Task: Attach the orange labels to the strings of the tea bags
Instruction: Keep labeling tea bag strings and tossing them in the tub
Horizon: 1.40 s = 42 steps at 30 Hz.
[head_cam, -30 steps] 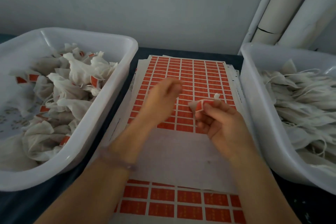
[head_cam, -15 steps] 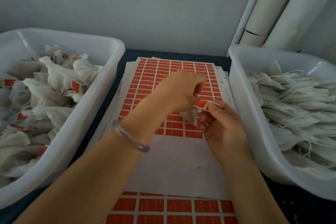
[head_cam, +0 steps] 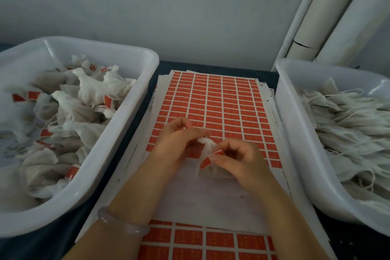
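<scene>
A white tea bag hangs between my two hands over the sheet of orange labels. My left hand pinches the bag's upper end with curled fingers. My right hand pinches an orange label that sits at the bag's lower part; the string itself is too thin to make out. The peeled, blank part of the sheet lies under my wrists.
A white tub on the left holds several tea bags with orange labels. Another white tub on the right holds several unlabelled bags with loose strings. More label sheets lie near the front edge. White pipes stand at the back right.
Both hands have drawn back toward me and lower over the sheet. The label now hangs below my right fingertips, and my left hand has shifted from above the label to the bag's top.
</scene>
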Each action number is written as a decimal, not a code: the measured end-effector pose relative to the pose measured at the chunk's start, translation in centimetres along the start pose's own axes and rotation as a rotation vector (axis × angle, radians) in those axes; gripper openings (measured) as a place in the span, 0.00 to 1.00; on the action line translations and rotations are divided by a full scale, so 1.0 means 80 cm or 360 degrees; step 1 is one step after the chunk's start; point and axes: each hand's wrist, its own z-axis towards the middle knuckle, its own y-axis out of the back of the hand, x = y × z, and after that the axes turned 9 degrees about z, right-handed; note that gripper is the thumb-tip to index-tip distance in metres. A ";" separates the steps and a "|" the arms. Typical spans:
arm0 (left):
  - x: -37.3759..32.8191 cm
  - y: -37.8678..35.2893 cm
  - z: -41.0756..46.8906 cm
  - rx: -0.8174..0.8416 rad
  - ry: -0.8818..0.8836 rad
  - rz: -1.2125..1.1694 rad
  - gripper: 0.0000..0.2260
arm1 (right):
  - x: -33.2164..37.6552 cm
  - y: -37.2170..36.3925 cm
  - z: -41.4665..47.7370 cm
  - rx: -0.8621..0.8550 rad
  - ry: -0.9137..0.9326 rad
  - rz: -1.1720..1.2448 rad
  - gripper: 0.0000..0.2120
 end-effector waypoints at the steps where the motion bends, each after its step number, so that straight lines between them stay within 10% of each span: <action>1: 0.001 0.002 0.002 -0.0046 -0.0015 -0.0014 0.13 | 0.000 0.000 0.001 0.0000 -0.0019 0.0004 0.09; 6: 0.003 0.004 0.001 0.0065 -0.0188 -0.0022 0.09 | 0.000 0.000 -0.002 0.0123 -0.0005 0.0027 0.12; 10: 0.005 -0.001 -0.006 0.0128 -0.0231 0.0111 0.09 | 0.005 0.008 -0.005 -0.0283 0.0371 0.0322 0.09; 19: 0.012 -0.006 -0.013 0.0448 -0.0448 0.0153 0.13 | 0.009 0.005 -0.001 -0.0321 -0.0065 0.0934 0.10; 42: 0.015 -0.009 -0.018 0.0667 -0.0681 0.0217 0.21 | 0.007 0.005 -0.001 -0.0425 -0.0195 0.0735 0.04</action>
